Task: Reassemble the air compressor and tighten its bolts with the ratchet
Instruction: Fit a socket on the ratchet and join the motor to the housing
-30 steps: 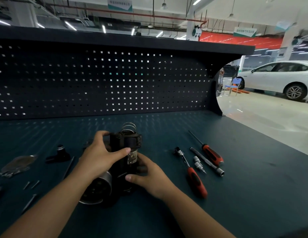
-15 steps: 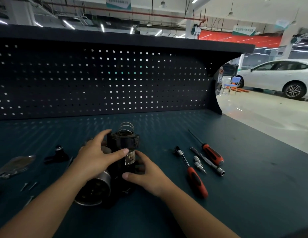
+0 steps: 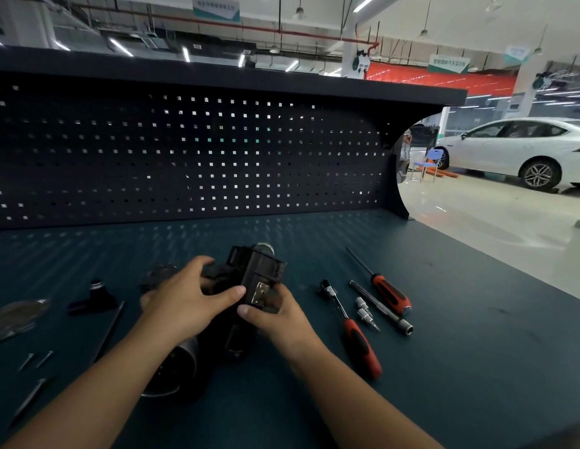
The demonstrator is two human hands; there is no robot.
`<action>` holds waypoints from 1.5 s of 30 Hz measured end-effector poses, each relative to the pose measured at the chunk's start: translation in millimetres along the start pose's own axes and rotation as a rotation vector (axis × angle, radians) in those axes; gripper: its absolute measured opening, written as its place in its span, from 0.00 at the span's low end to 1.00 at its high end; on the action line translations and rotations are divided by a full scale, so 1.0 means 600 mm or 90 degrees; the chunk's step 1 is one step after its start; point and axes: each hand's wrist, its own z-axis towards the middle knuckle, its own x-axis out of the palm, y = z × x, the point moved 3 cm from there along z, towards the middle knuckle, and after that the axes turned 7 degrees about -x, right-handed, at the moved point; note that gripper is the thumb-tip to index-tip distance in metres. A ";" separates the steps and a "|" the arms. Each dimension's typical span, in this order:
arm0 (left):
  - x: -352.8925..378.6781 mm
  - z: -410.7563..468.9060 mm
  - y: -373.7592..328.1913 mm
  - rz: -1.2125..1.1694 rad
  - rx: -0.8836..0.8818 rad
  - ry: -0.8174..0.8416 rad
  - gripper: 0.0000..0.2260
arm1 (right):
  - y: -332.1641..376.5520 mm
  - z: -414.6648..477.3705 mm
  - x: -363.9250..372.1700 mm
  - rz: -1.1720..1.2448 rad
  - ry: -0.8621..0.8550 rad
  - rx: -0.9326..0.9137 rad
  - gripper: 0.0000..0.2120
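The black air compressor [image 3: 256, 273] lies on the dark workbench in front of me, its silver motor can [image 3: 175, 367] pointing toward me at the lower left. My left hand [image 3: 188, 299] grips its left side with the thumb across the front. My right hand [image 3: 275, 315] holds its right side, thumb next to a small metal plate [image 3: 259, 291]. The red-handled ratchet [image 3: 353, 325] lies on the bench to the right, apart from both hands. Several loose bolts [image 3: 36, 359] lie at the left.
Right of the ratchet lie two small bits [image 3: 364, 311], an extension bar [image 3: 382, 307] and a red-handled screwdriver [image 3: 384, 286]. At left sit a black fitting [image 3: 94, 298], a thin rod [image 3: 110, 328] and a grey cover plate [image 3: 16, 315]. A pegboard [image 3: 185, 157] backs the bench.
The compressor has tipped away and to the right, so the coil at its top now shows as a small round end. Both hands have shifted with it and kept their grip.
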 end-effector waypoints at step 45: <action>0.254 -0.033 -0.188 0.163 0.233 0.056 0.08 | 0.077 -0.097 -0.362 0.109 -0.257 0.005 0.10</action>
